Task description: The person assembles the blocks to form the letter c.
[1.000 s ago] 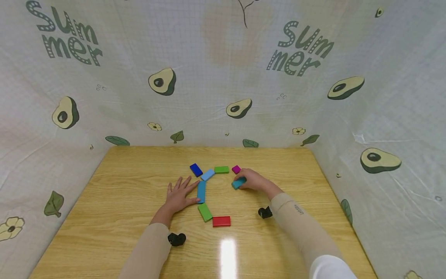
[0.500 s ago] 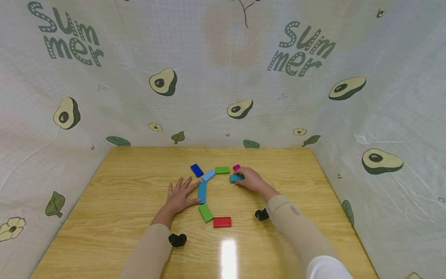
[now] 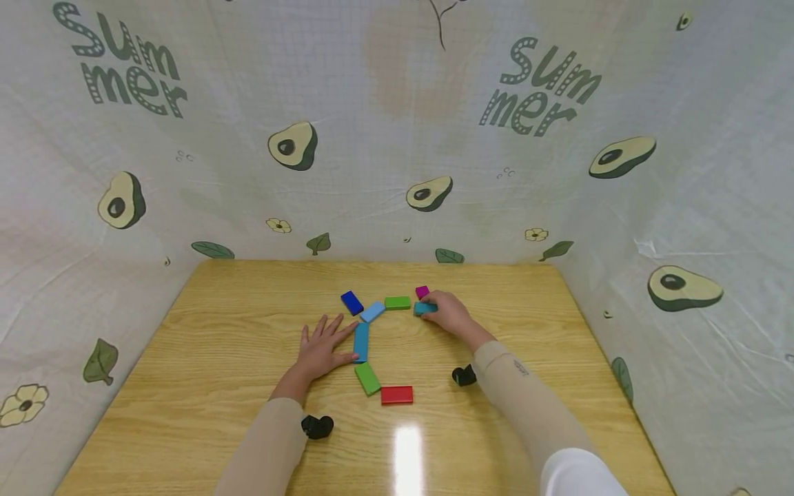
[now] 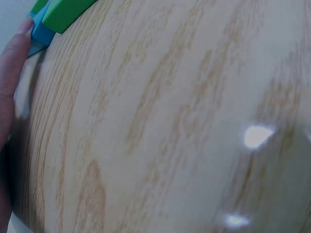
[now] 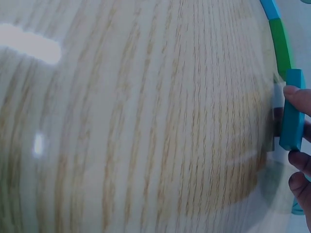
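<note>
In the head view my right hand (image 3: 449, 313) pinches a teal block (image 3: 423, 308) to the right of a green block (image 3: 398, 303), a small gap between them. The right wrist view shows thumb and fingers around the same teal block (image 5: 292, 121), held close over the table. Directly behind it lies a small magenta block (image 3: 422, 292). My left hand (image 3: 319, 350) rests on the table with fingers spread. Its index fingertip and thumb touch the long blue block (image 3: 361, 342). From there a curved row continues: a light blue block (image 3: 373, 312) above, another green block (image 3: 368, 379) below.
A red block (image 3: 397, 395) lies nearest me at the row's lower end. Outside the curve sits a dark blue block (image 3: 351, 303). Patterned cloth (image 3: 366, 207) walls the wooden table (image 3: 248, 296) at the back and sides. Black wrist cameras (image 3: 318, 427) hang beside both sleeves.
My right hand has moved the teal block farther back and turned it from slanted to nearly level. The magenta block has shifted slightly back. My left hand has stayed in place.
</note>
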Demonstrator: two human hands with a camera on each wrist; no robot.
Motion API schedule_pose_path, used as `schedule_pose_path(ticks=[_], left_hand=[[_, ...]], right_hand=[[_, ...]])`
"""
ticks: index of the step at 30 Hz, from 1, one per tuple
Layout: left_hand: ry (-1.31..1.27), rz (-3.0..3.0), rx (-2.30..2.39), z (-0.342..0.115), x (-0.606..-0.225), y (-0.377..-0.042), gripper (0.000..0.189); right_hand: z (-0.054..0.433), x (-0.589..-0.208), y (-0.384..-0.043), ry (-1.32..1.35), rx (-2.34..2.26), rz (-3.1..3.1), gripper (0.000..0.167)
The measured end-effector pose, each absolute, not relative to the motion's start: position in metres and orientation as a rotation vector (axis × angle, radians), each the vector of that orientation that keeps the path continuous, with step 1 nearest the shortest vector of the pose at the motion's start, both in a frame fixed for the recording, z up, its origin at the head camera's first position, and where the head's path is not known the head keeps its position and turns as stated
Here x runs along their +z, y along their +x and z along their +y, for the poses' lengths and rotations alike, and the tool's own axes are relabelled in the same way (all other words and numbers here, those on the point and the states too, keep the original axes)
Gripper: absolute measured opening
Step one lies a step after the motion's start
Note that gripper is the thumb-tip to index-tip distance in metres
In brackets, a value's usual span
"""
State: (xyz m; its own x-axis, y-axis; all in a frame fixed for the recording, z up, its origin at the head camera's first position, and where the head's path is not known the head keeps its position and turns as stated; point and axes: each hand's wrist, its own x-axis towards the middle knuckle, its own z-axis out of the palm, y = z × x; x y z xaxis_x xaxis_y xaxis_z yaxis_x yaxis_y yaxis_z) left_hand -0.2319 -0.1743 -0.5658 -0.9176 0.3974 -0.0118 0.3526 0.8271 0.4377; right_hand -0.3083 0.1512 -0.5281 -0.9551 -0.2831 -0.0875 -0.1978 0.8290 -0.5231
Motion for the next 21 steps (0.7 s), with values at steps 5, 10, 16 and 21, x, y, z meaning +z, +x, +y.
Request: schedule_pose_path(ticks=[5,10,16,21], left_hand=[[0.599,2.904,0.669,-0.1745,-0.5654,-0.2319,0.077],[0.596,2.901,0.67,-0.1742,-0.5648,-0.2317,0.077],[0.586,2.901,0.667,-0.1741,-0.5658,-0.2319,0.078],[0.574,2.892,0.663,-0.1746,-0.5678,-0.2327,0.079]], right_hand=[[0.1499,-0.5296,-0.3121,-0.358,-0.785,2.846,0.041],[0.1491,-0.5326,-0.3153,-0.347,-0.772,2.858,0.04],[0.1466,-0.5342,-0.318,-0.349,-0.739,2.894,0.039],[0.1433,-0.5359,-0.3189,-0.3,-0.739,2.894,0.038]])
